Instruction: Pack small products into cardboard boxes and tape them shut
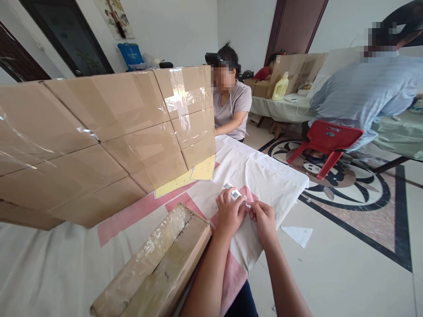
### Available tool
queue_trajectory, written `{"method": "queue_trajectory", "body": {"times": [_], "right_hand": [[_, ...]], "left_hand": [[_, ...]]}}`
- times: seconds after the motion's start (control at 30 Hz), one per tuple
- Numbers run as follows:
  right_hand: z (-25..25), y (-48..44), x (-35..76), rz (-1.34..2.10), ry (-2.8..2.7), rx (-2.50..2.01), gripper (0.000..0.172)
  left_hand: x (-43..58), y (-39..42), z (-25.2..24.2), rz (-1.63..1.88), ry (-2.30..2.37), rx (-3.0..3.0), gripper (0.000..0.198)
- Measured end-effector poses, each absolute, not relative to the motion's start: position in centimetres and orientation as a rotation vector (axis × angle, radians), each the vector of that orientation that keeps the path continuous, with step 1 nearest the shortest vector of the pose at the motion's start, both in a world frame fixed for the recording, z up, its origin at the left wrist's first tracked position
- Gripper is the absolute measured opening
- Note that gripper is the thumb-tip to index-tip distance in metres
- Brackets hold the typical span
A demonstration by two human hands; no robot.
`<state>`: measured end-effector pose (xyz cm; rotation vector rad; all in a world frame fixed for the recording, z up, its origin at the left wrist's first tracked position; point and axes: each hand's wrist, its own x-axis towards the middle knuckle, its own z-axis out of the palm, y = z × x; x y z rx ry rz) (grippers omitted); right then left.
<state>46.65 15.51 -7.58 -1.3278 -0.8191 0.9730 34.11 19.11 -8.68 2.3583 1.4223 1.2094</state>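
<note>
My left hand (229, 213) is closed around a small clear, silvery packet (234, 192) that sticks out above its fingers. My right hand (263, 217) is right beside it, its fingertips pinched on the packet's right end. Both hands hover over the near right corner of a table covered in white and pink cloth (264, 176). What is inside the packet is too small to make out.
A long taped cardboard box (155, 268) lies by my left forearm. A tall cardboard partition (99, 141) stands across the table, with a seated person (231, 103) behind it. A red stool (325, 143), another person (366, 92) and a second table stand at right. A white scrap (299, 233) lies on the floor.
</note>
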Motion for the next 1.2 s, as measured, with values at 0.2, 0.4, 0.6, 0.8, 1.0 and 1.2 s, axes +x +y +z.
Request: {"method": "queue_trajectory", "body": {"times": [0.2, 0.4, 0.6, 0.8, 1.0, 1.2], "right_hand": [[-7.4, 15.5, 46.6, 0.965, -0.822, -1.331, 0.039], [-7.6, 15.5, 46.7, 0.948, -0.833, -1.346, 0.037], [-7.8, 15.6, 46.7, 0.953, -0.834, -1.348, 0.036], [-7.5, 15.6, 46.7, 0.960, -0.835, -1.348, 0.034], [-8.5, 15.9, 46.9, 0.959, -0.834, -1.299, 0.033], [-8.5, 16.2, 47.0, 0.928, -0.868, -1.258, 0.033]], "left_hand": [[34.2, 19.0, -8.6, 1.196, 1.459, 2.361, 0.011], [34.2, 19.2, -8.7, 1.308, 1.433, 2.335, 0.009], [34.1, 19.2, -8.7, 1.315, 1.427, 2.317, 0.008], [34.2, 19.1, -8.5, 1.295, 1.391, 2.315, 0.008], [34.5, 19.0, -8.2, 1.268, 1.478, 2.297, 0.005], [34.4, 18.9, -8.1, 1.242, 1.432, 2.292, 0.006]]}}
